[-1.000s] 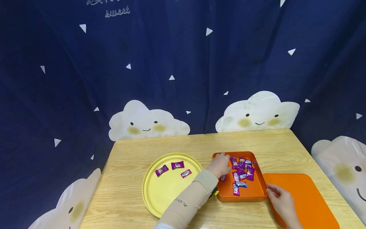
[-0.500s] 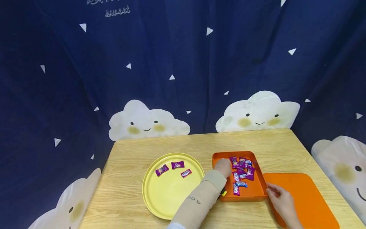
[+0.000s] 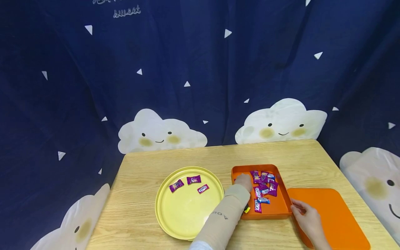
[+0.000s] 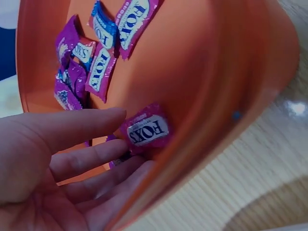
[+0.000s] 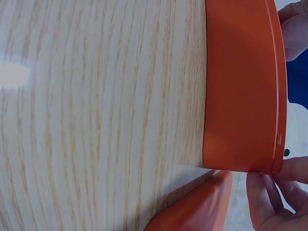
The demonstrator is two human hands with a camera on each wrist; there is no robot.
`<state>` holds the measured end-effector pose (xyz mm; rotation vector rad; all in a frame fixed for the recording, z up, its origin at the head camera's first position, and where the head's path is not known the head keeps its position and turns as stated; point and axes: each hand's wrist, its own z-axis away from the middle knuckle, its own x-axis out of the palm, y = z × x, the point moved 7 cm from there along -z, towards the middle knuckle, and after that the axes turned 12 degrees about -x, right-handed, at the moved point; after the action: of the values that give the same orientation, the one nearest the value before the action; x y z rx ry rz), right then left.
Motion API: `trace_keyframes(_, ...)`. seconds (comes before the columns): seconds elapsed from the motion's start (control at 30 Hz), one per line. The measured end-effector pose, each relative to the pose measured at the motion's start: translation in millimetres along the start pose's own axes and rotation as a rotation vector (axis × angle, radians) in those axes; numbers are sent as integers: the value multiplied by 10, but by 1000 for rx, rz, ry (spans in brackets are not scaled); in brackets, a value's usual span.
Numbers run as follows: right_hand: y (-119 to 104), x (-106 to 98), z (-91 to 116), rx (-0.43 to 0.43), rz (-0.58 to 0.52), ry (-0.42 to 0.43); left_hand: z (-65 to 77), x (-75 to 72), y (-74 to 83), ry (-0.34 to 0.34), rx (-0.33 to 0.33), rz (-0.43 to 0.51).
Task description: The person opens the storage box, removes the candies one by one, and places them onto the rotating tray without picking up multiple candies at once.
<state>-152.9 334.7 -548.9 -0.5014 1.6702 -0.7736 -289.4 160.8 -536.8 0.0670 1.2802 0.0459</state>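
In the head view, my left hand (image 3: pixel 243 182) reaches down inside the left part of an orange box (image 3: pixel 276 210). The left wrist view has its fingers stretched along the box wall, fingertips against a pink Fox's candy (image 4: pixel 148 131); a purple wrapper is partly hidden beneath them. I see no grip around the candy. My right hand (image 3: pixel 307 220) holds the near right corner of the box, thumb and fingers pinching the rim in the right wrist view. Several purple, pink and blue wrapped candies (image 3: pixel 263 200) lie in the box's right part.
Left of the box stands a round yellow tray (image 3: pixel 184 218) bearing two purple candies (image 3: pixel 194 179) and one pink candy (image 3: pixel 203 189). An orange lid (image 3: pixel 337 218) lies right of the box on the wooden table (image 3: pixel 134 208). A dark blue curtain (image 3: pixel 175 45) hangs behind.
My left hand has lowered into the box and its forearm has shifted right, covering the pink candy that showed by the wrist. My right hand keeps its hold on the corner.
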Motion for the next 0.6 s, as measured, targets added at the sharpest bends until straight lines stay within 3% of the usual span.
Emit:
trace_keyframes(0.37, 7, 9, -12, 10, 3, -16, -72, 99, -7, 42, -40, -20)
trace_keyframes(0.6, 9, 2, -1, 1, 4, -3, -81, 139, 28, 62, -26, -21)
